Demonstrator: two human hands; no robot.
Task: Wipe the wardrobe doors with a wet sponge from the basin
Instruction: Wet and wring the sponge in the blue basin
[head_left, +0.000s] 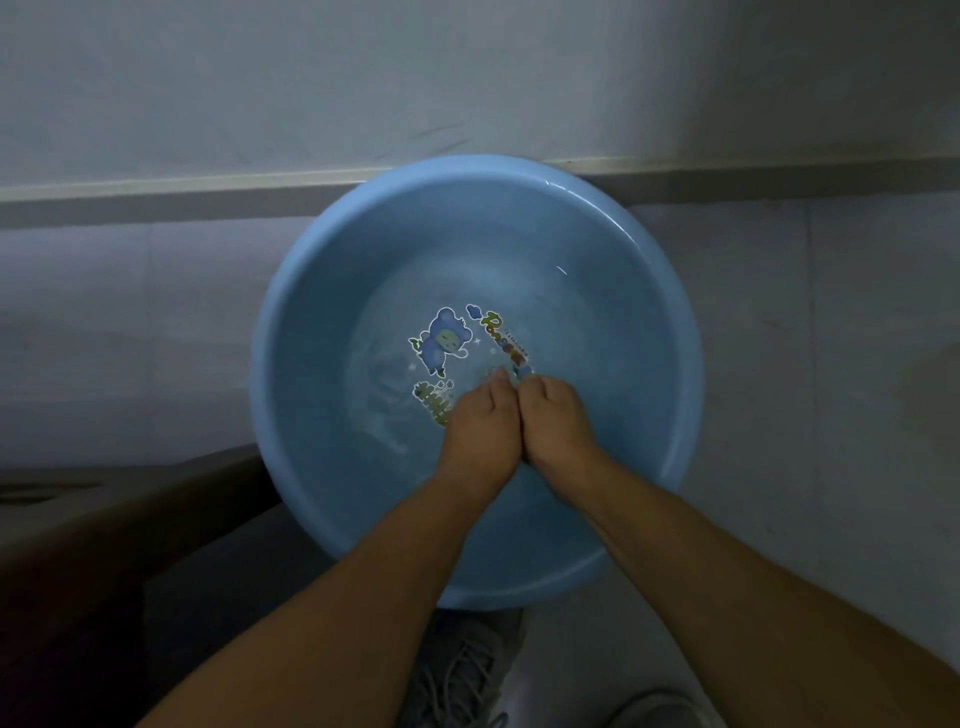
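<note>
Low over the near part of the basin, my left hand and right hand press together, fingers curled. I cannot tell whether they grip a sponge. I judge all the wiping remains.

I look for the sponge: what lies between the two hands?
In the head view the left hand and right hand touch side by side in the basin; nothing shows between them.

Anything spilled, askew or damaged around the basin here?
Nothing stands out. The basin sits level, water inside, no spill visible on the floor. The left hand and right hand press together in it, hiding whatever they hold. Only faint scuffs mark the wall.
</note>
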